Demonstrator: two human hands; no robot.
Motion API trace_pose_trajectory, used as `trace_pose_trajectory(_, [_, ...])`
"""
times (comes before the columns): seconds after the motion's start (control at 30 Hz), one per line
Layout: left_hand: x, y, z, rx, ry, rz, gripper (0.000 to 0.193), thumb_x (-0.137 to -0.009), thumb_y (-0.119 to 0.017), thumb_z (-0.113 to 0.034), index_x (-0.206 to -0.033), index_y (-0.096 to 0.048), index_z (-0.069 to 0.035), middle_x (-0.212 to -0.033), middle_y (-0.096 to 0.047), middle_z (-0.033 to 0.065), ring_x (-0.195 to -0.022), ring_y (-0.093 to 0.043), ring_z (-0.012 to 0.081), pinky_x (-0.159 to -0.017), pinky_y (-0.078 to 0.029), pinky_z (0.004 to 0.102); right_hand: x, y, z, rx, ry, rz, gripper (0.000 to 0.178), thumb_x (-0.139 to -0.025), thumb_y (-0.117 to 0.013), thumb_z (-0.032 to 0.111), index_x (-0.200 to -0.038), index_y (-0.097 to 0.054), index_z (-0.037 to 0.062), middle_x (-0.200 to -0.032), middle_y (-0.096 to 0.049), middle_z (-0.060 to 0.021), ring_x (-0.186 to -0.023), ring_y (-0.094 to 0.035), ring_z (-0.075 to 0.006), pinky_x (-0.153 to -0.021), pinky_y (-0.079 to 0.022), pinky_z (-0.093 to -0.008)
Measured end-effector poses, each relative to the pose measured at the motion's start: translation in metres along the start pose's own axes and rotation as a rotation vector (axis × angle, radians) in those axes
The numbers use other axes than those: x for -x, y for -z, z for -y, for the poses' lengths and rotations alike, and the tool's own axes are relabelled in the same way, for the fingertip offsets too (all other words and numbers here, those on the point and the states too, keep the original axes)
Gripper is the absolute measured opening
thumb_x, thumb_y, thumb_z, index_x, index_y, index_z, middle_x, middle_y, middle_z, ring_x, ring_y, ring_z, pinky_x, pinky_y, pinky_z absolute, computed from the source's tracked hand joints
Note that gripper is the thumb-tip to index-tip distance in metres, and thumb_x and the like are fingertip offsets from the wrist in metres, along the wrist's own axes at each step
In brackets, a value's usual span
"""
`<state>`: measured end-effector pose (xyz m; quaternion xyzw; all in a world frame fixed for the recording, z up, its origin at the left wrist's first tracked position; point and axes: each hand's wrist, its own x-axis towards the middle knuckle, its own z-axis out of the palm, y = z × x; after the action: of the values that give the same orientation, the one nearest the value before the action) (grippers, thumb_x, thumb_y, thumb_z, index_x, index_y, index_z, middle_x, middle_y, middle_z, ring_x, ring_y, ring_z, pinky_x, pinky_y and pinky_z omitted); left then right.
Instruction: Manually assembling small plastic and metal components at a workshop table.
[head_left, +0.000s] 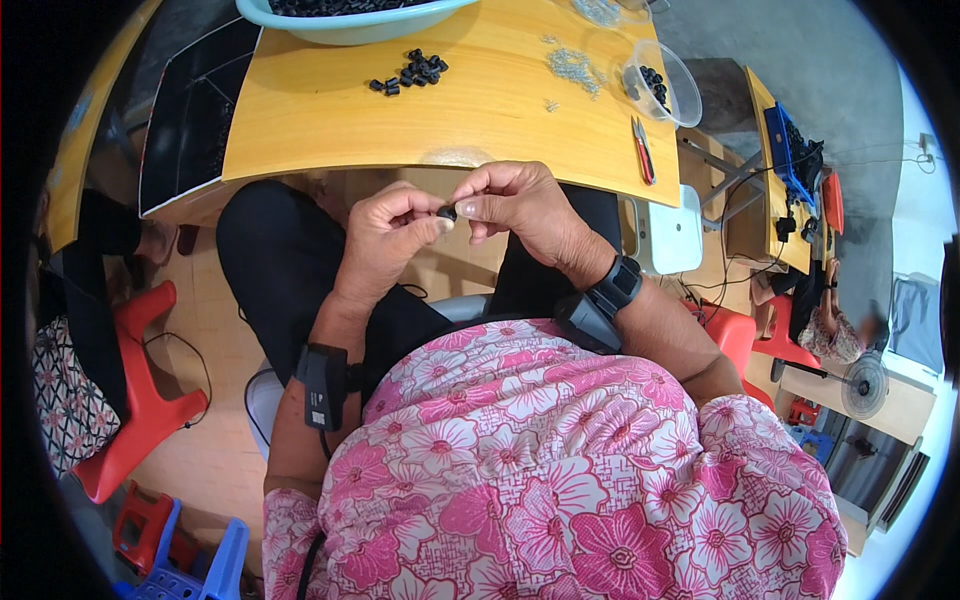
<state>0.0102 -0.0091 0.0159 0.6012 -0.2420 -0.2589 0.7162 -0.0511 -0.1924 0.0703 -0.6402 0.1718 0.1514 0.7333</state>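
Above my lap, in front of the table edge, my left hand [388, 238] pinches a small black plastic part [447, 212] between thumb and fingertips. My right hand [525, 210] meets it from the other side, thumb and index finger pressed together at the part. Whatever sits between those right fingertips is too small and covered to make out. On the table lie a loose pile of similar short black cylindrical parts [420, 68] and a scatter of tiny clear pieces [575, 68].
A light blue basin [350, 28] full of black parts stands at the table's far edge. To the right are a clear plastic bowl [683, 88] holding black parts and red-handled snips [644, 155]. Red stools [140, 390] flank me; other people sit left and far right.
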Motion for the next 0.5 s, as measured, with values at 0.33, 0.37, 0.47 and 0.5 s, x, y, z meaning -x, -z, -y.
trace_pose_trajectory(0.33, [0.001,-0.001,0.006,0.093,0.064,-0.019,0.011,-0.078,-0.067,0.002,-0.088,-0.064,0.001,-0.079,-0.055,0.0006,-0.069,-0.053,0.0070,-0.063,-0.044,0.0200,0.000,-0.005,-0.005,0.145,0.192,-0.042,0.009,-0.086,-0.062,0.004,-0.091,-0.066,-0.0028,-0.075,-0.064,-0.0051,-0.064,-0.060,-0.0096,-0.062,-0.052,-0.0232])
trace_pose_trajectory(0.37, [0.000,-0.001,0.007,0.096,0.044,-0.039,0.011,-0.077,-0.068,0.001,-0.087,-0.065,0.001,-0.077,-0.055,-0.0002,-0.067,-0.052,0.0056,-0.061,-0.043,0.0197,0.000,-0.006,-0.006,0.145,0.191,-0.042,0.009,-0.086,-0.062,0.004,-0.091,-0.066,-0.0028,-0.075,-0.064,-0.0051,-0.064,-0.060,-0.0096,-0.062,-0.052,-0.0232])
trace_pose_trajectory(0.47, [0.000,-0.001,0.008,0.089,0.015,-0.069,0.011,-0.076,-0.069,0.001,-0.086,-0.066,0.001,-0.076,-0.055,-0.0011,-0.067,-0.050,0.0042,-0.059,-0.042,0.0193,0.000,-0.009,-0.008,0.087,0.201,-0.054,0.010,-0.086,-0.061,0.004,-0.091,-0.065,-0.0035,-0.076,-0.064,-0.0056,-0.064,-0.060,-0.0101,-0.062,-0.052,-0.0233])
trace_pose_trajectory(0.5, [0.000,-0.001,0.007,0.080,0.006,-0.079,0.011,-0.076,-0.069,0.001,-0.086,-0.066,0.001,-0.075,-0.055,-0.0012,-0.067,-0.050,0.0040,-0.059,-0.041,0.0192,-0.001,-0.010,-0.009,0.061,0.198,-0.055,0.010,-0.087,-0.061,0.004,-0.092,-0.065,-0.0037,-0.076,-0.064,-0.0057,-0.064,-0.060,-0.0102,-0.062,-0.052,-0.0233])
